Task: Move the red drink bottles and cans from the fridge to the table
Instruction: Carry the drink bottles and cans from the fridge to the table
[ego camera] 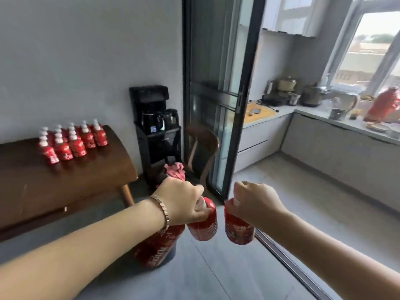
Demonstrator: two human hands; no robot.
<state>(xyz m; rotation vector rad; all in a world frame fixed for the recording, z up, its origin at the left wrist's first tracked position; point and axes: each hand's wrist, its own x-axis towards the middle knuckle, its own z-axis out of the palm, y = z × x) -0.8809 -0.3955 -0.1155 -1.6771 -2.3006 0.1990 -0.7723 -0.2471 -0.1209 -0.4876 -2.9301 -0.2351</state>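
Observation:
My left hand (184,200) grips the tops of two red drink bottles: one (203,224) hangs below my fingers, and the other (159,247) hangs under my wrist. In my right hand (253,202) hangs a third red bottle (238,230), held by its top. Both hands are out in front of me above the grey floor. Several red bottles with white caps (71,141) stand in rows on the dark wooden table (65,182) at the left. The fridge is out of sight.
A black stand with kettles (154,126) sits against the wall beside the table. A wooden chair (203,152) with a pink cloth (175,169) stands by the black-framed sliding door (236,118). Behind it lies the kitchen counter (324,118) with pots and a red object (383,107).

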